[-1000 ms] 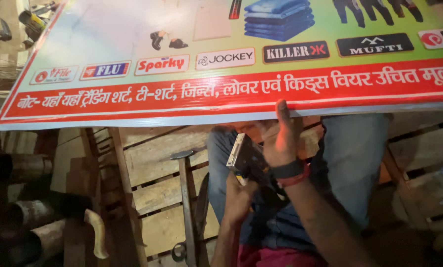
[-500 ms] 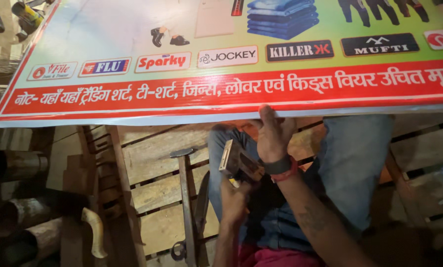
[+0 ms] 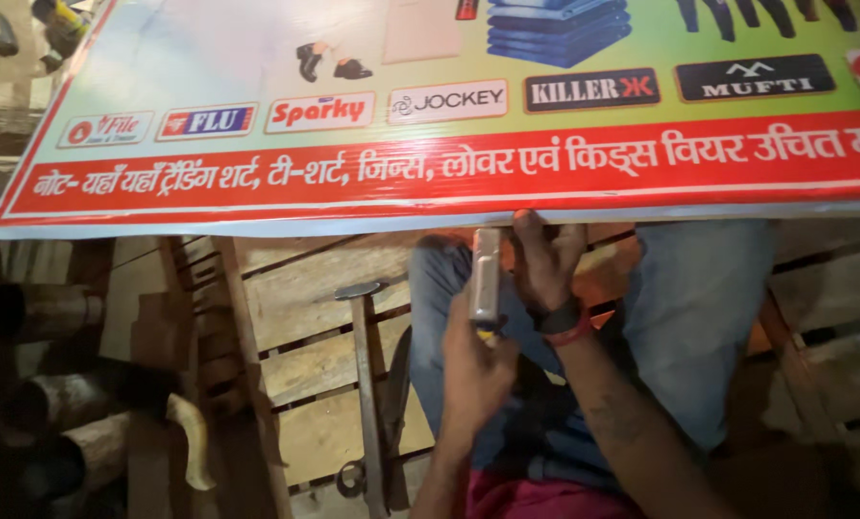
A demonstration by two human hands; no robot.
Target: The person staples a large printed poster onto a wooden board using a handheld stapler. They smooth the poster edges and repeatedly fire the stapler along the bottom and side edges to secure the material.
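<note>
Gripping a slim metal tool (image 3: 486, 277) upright, left hand (image 3: 475, 370) is clenched round its lower end; tool tip sits at the bottom edge of the printed banner (image 3: 430, 144). Right hand (image 3: 543, 264) pinches that same edge just beside the tool (fingers curled over the rim, dark and red bands on the wrist). Banner lies across a wooden frame (image 3: 305, 298). Hammer (image 3: 365, 384) rests on the slats, left of the knees, untouched.

Your left hand (image 3: 476, 360) grips a slim metal tool (image 3: 486, 277) upright at the lower edge of the printed banner (image 3: 468, 125) filling the top of the frame, your right hand (image 3: 545, 264) pinching that edge beside it, a hammer (image 3: 365, 375) lying lower centre on wooden slats (image 3: 305, 298).
</note>
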